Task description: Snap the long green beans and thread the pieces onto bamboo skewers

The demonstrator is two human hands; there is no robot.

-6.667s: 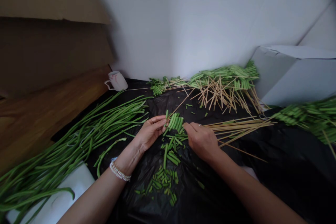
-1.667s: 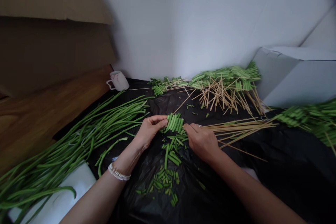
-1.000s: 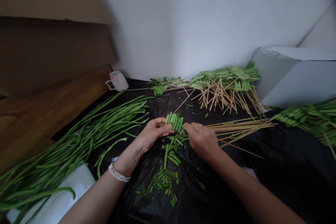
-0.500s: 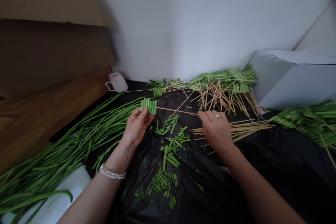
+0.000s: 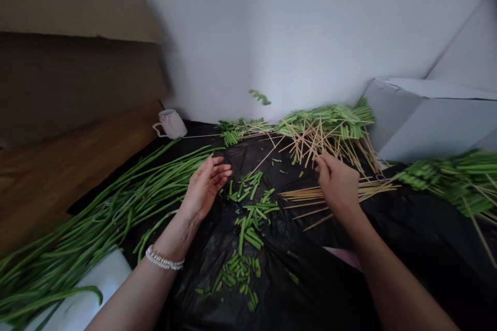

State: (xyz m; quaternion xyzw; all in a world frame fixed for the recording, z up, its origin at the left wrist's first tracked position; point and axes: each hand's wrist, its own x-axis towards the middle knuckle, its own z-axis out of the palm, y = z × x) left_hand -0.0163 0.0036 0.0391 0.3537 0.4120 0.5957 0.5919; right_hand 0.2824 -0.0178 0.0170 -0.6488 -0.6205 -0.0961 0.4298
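Observation:
My left hand (image 5: pixel 207 186) is raised beside the long green beans, fingers apart and nothing in it. A pearl bracelet circles that wrist. My right hand (image 5: pixel 337 181) is closed in a pinch above the loose bamboo skewers (image 5: pixel 305 194). A blurred row of cut bean pieces (image 5: pixel 259 96) hangs in the air in front of the wall, up and left of my right hand; the skewer between them is too smeared to make out. Cut bean pieces (image 5: pixel 254 238) lie scattered on the black plastic sheet (image 5: pixel 287 300) between my arms.
Finished bean skewers (image 5: pixel 326 119) are piled along the wall, with more skewered beans (image 5: pixel 454 178) at the right. Long beans (image 5: pixel 147 191) spread on the left. A white mug (image 5: pixel 172 124), a cardboard box (image 5: pixel 77 77) and a white box (image 5: pixel 430 119) stand around.
My left hand has let go of the row of bean pieces. My right hand has moved right and slightly up, and the beans have swung up off the left hand toward the wall.

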